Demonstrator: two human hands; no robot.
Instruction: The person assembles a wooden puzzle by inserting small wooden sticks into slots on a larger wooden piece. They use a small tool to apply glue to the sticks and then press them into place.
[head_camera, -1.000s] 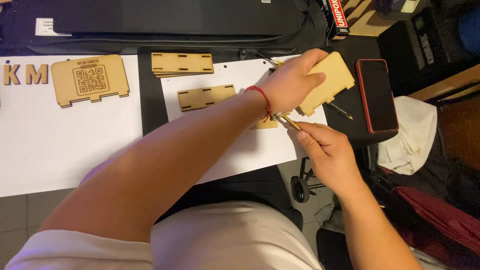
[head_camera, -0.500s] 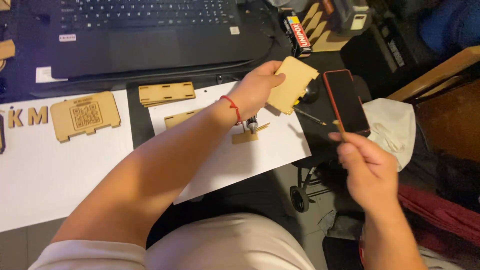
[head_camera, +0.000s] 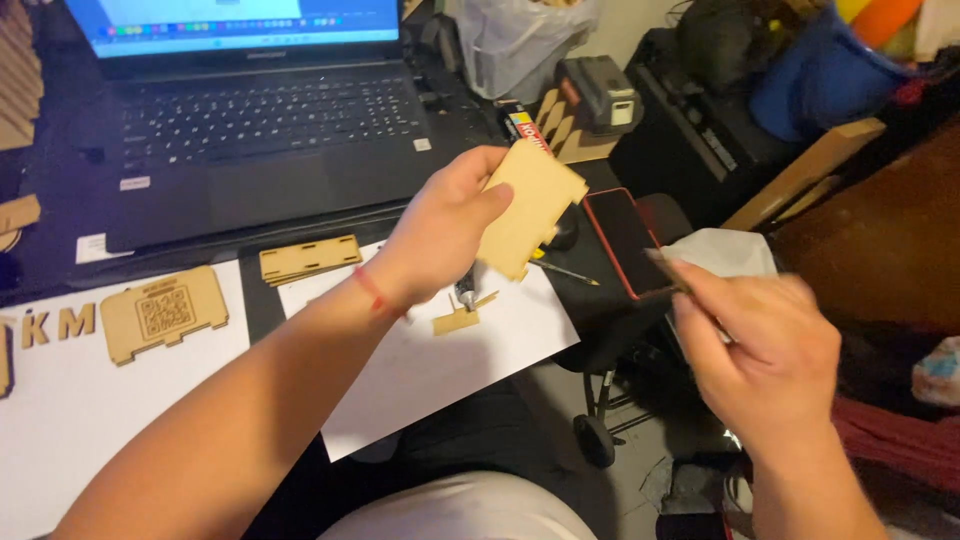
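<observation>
Holding a notched wooden panel (head_camera: 530, 208) above the white paper sheet (head_camera: 440, 370), my left hand (head_camera: 440, 235) grips it with thumb on the near face and fingers curled behind. My right hand (head_camera: 765, 345), to the right of the sheet, is closed around a thin stick-like tool (head_camera: 662, 268), blurred at its tip. On the sheet, below the panel, lies a small wooden offcut (head_camera: 457, 320). Left of the sheet rest an engraved wooden plaque (head_camera: 165, 313) and wooden letters (head_camera: 58, 325). Beyond the sheet stands a laptop (head_camera: 260, 120); a red-edged phone (head_camera: 622, 240) lies to its right.
</observation>
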